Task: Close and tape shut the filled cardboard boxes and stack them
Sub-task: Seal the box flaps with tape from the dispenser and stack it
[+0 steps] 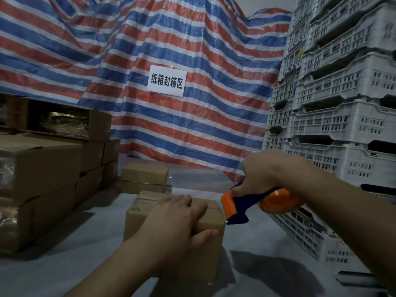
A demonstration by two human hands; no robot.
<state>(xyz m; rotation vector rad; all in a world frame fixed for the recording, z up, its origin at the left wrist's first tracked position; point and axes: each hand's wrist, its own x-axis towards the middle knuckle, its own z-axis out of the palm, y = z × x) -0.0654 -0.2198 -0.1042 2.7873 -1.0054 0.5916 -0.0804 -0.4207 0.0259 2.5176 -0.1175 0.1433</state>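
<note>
Taping step in hand, not yet stacking. Small cardboard box (pixel 174 230) in the lower centre of the frame, on the grey floor (pixel 53 273), flaps already folded down, with the seam visible along the top near the right edge. Left hand (pixel 177 221) laid over the top of this box, fingers spread nearly straight and the thumb down on the near face, pressing the flaps flat. Right hand (pixel 260 174) right of centre, curled firmly around the handle of the orange and blue tape dispenser (pixel 252 203). Blade end of the dispenser just beside the right upper corner of the box, possibly touching it; impossible to say for sure. No tape strip clearly visible on the seam.

Next move, as a judgement: to set the tape end on the right face of the box, then to pull along the seam to the left while holding the flaps down, moving the left hand out of the path.

Two small boxes (pixel 144 177) stacked just behind, larger cartons (pixel 42 179) at the left edge, white crates (pixel 342 114) piled at the right, striped tarpaulin (pixel 192 39) with a paper sign (pixel 166 80) across the back.
</note>
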